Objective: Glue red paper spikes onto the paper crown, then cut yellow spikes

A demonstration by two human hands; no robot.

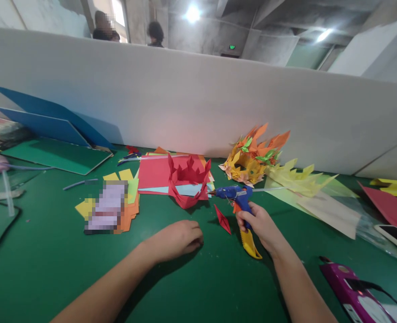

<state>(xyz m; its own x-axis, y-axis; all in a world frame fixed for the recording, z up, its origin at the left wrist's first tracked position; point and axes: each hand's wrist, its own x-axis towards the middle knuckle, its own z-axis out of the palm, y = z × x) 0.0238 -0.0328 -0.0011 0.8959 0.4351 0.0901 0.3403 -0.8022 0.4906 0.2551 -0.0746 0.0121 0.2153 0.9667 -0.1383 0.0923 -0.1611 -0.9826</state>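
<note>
My right hand (255, 220) grips the handle of a blue hot glue gun (228, 194) with an orange trigger. The gun's nozzle points left, at the right side of a red folded-paper crown (189, 190). A clear glue stick (269, 189) sticks out behind the gun. My left hand (181, 240) rests on the table in front of the crown, its fingers curled, with nothing showing in them. Between my hands lies a small red folded-paper piece (222, 220). A yellow toothed paper piece (249, 244) lies below the gun, partly hidden by my right hand.
Behind, an orange-and-yellow paper crown (244, 163) and a pale yellow one (301, 177) stand near the white partition (198, 98). Left are a phone (107, 206) on coloured paper and blue boards (46, 123). A purple power strip (356, 287) lies front right.
</note>
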